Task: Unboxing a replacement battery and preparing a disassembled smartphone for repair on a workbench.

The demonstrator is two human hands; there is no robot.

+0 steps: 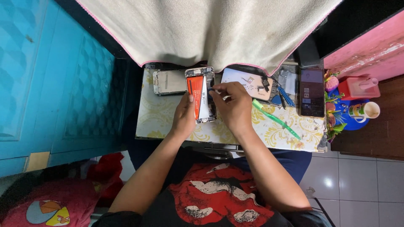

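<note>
Holding the opened phone (201, 94) at upper centre, the left hand (184, 115) grips its edge; the right hand (233, 105) pinches a small tool on it.

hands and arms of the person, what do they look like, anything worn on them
Both the left hand and the right hand are bare: no gloves, and no rings or watch visible. The forearms are uncovered up to the frame's bottom edge; no sleeves show on them.

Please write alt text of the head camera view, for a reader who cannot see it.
Seen from above, a person's left hand steadies an opened smartphone on a small floral-covered table while the right hand works inside it with a small tool. The detached screen, a green toothbrush and a second phone lie alongside.
</note>
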